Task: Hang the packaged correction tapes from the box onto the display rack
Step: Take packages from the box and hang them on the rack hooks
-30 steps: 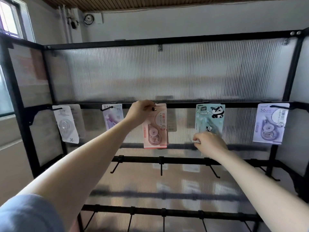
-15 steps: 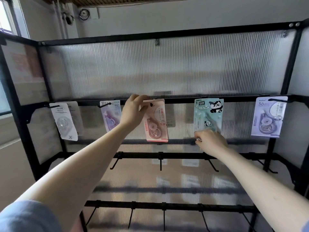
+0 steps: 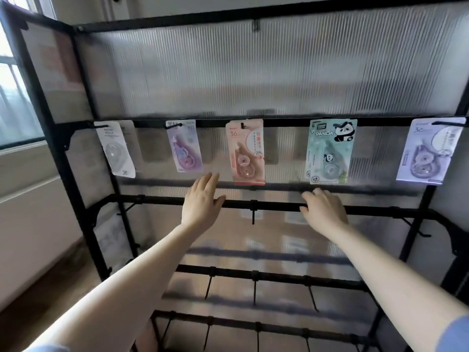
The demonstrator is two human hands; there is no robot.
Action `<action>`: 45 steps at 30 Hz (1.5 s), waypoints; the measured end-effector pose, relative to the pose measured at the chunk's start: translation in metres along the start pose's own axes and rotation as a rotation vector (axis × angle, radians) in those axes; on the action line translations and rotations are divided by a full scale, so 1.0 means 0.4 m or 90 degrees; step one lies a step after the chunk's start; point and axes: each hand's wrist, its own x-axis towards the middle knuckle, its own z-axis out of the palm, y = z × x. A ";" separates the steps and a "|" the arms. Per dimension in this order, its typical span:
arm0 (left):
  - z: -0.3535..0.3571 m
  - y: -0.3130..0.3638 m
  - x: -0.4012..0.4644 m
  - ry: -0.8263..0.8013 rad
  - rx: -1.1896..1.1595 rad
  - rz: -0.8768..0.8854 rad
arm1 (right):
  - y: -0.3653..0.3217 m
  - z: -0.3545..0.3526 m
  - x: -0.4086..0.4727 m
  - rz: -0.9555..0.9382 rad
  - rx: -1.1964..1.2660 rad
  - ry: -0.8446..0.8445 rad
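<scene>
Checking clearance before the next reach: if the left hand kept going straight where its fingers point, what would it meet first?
Probably the ribbed translucent back panel, in the gap between the purple correction tape pack and the pink correction tape pack. The left hand points up there; depth is unclear.

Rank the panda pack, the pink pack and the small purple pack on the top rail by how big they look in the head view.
1. Panda pack, widest and tall.
2. Pink pack, about as tall but narrower; these two are close.
3. Small purple pack, clearly smallest.
All hang on the same rail, so nearness matters little.
</scene>
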 end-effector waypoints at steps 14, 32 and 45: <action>0.250 -0.092 -0.341 -0.239 0.026 -0.092 | -0.039 0.326 -0.266 0.044 0.068 -0.156; 0.809 -0.237 -0.981 -0.552 0.000 -0.178 | -0.049 1.016 -0.802 0.064 0.066 -0.492; 1.106 -0.336 -1.454 -0.788 -0.019 -0.197 | -0.117 1.378 -1.170 0.079 0.079 -0.676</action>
